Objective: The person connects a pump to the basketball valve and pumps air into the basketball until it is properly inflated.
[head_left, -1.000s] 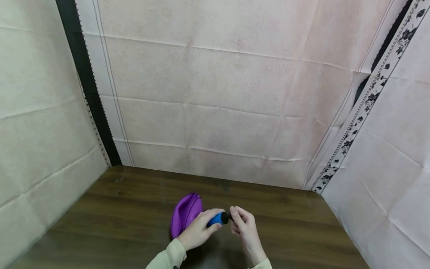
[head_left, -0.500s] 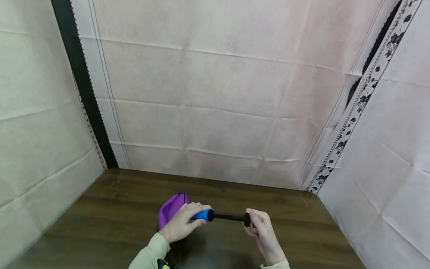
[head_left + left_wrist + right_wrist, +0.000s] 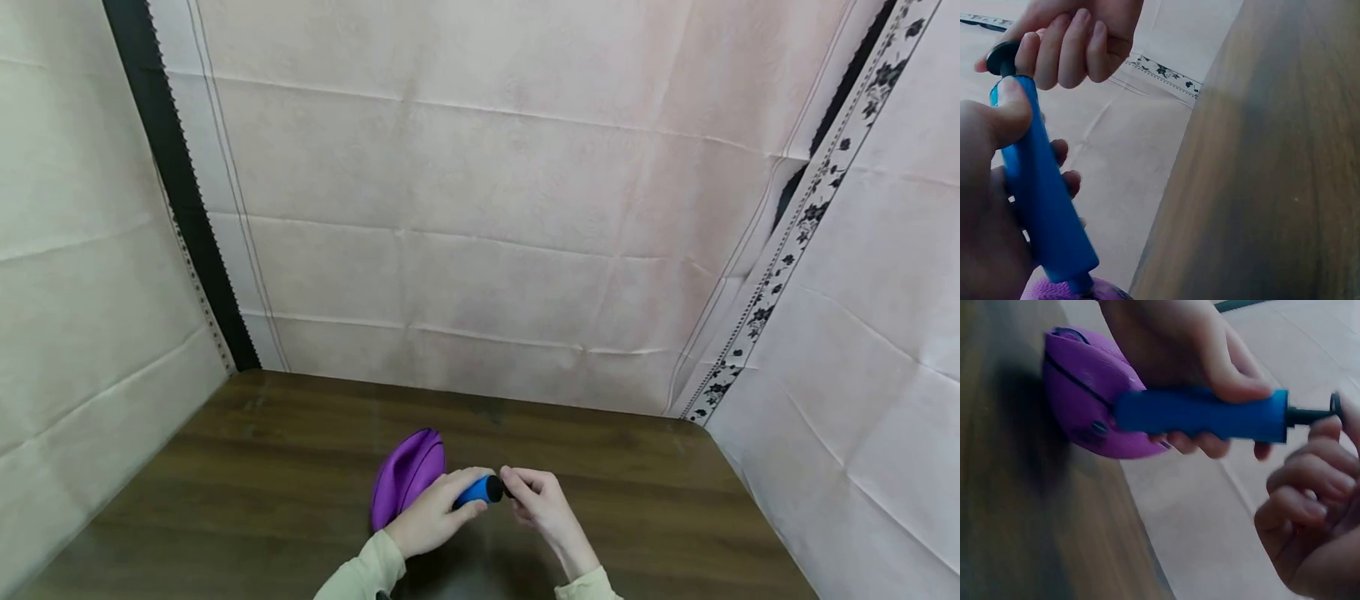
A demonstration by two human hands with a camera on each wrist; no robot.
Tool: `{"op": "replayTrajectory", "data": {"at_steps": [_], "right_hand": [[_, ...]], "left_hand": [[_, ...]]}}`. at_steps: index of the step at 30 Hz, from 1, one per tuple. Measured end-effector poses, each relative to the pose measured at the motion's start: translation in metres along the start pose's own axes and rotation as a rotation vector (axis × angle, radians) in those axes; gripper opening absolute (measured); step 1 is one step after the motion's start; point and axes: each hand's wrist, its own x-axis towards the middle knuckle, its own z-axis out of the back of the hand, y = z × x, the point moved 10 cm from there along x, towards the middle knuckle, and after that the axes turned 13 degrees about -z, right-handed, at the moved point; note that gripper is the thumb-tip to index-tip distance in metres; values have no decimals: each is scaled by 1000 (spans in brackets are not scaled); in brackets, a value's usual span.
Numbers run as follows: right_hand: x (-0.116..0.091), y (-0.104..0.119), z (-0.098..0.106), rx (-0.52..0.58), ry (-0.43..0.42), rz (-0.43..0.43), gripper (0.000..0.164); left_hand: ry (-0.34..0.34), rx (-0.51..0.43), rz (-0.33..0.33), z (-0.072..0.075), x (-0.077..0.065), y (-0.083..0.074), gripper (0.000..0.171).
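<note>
A blue hand pump lies in the grip of my left hand, thumb along the barrel near its black end. Its narrow tip meets a purple, partly deflated ball, dented on one side with dark seam lines. My right hand pinches the black plunger handle between thumb and curled fingers. Only a short length of plunger rod shows outside the barrel. In the right wrist view the ball sits at the pump's tip; whether a needle goes into it is hidden.
A brown wood-grain table lies below the hands. Pale cloth hangs behind it and on both sides, with a black strip at the left corner and a floral border at the right.
The plunger was nearly in a second ago, was drawn far out to the right half a second ago, and is now pushed back in. The hands have come together again.
</note>
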Motion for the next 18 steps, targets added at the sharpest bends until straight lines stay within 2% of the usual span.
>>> {"op": "replayTrajectory", "data": {"at_steps": [4,6,12,15,18], "right_hand": [[-8,8,7,-163,-36,44,39],[-14,17,10,-180,-40,91,36],[-37,43,23,-8,-8,241,40],[-42,49,18,24,75,287,41],[-37,48,4,68,187,275,39]], "left_hand": [[53,66,-54,2,1,-7,37],[65,112,-79,8,0,-7,36],[20,156,-60,27,-9,11,34],[4,162,-62,31,-12,17,35],[-45,160,-75,38,-13,17,35]]}}
